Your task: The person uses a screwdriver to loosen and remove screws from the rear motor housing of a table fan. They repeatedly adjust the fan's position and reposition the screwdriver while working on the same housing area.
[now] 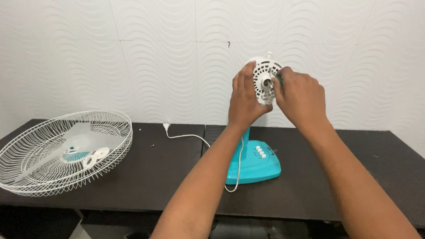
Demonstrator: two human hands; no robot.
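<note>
Left hand grips the white fan motor housing (fingers wrapped behind). Right hand pinches closed at its front, above the teal base.

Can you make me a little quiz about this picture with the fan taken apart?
1. True or false: the wire fan guard is still fixed to the fan's motor housing.
2. What colour is the fan base? A) red B) teal C) black
3. Which hand wraps its fingers around the motor housing's left side?

Key:
1. False. The guard lies on the dark table, off to the left, with loose fan parts inside it.
2. B.
3. The left hand; the right hand is at the housing's right side, near the shaft.
</note>
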